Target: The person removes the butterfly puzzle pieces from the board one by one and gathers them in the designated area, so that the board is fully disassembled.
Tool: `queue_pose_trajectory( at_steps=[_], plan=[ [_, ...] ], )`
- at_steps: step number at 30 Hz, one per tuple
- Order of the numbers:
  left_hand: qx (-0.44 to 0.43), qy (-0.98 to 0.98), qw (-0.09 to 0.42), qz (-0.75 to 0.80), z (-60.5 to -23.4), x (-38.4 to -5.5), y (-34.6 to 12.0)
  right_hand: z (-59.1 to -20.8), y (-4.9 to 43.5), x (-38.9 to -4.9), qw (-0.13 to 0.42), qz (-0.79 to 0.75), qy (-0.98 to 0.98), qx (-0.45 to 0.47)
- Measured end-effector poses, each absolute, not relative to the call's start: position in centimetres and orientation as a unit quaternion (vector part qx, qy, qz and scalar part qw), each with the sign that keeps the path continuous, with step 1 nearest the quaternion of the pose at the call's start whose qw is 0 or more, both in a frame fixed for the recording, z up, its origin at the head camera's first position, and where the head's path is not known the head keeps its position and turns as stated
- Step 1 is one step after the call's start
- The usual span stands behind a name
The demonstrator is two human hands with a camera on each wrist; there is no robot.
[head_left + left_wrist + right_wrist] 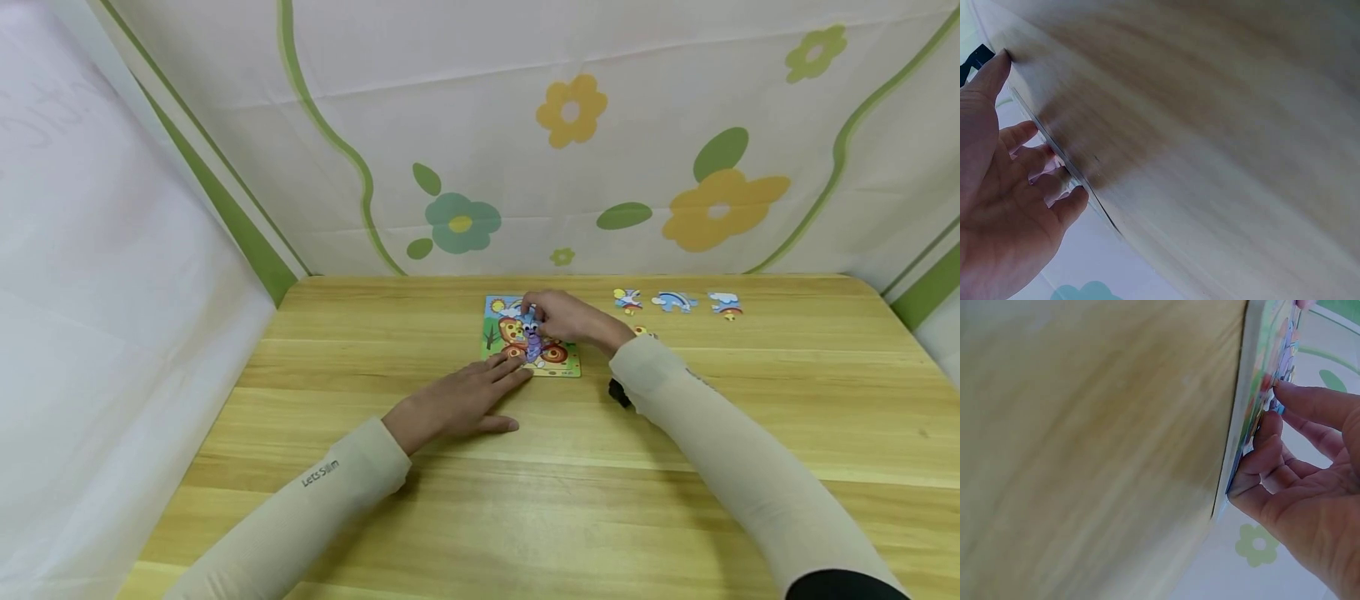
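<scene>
A butterfly jigsaw puzzle (492, 333) lies in its flat tray on the table. My left hand (468, 398) rests with extended fingers on the tray's lower left edge, its thumb spread out on the wood. Over the puzzle's upper right, my right hand (566, 318) has bent fingers and pinches a small puzzle piece (1277, 404) against the picture. That piece is mostly hidden by the thumb and fingers. In the left wrist view, the left fingertips (1075, 203) touch the tray's rim.
Loose puzzle pieces lie right of the tray: one with yellow and red parts (627, 301), a rainbow piece (674, 301) and a cloud piece (725, 304). Another piece (643, 332) is partly behind the right sleeve. A flowered cloth wall (517, 167) borders the table's far edge.
</scene>
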State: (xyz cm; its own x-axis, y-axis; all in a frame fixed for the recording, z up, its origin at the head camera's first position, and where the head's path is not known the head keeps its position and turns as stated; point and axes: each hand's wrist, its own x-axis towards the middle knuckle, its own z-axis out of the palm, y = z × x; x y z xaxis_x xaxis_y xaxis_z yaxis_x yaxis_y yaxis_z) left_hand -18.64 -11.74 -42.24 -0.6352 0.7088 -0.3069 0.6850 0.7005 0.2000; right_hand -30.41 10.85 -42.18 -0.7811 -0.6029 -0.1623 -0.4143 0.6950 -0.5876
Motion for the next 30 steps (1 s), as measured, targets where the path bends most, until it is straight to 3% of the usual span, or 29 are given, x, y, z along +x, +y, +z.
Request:
queue_pose_trajectory(
  at_steps=[30],
  plan=[
    [0.388, 0.904, 0.179, 0.029, -42.15, -18.55, -11.79, -42.11, 10.91, -30.36, 0.159, -0.271, 0.903, -0.293]
  ],
)
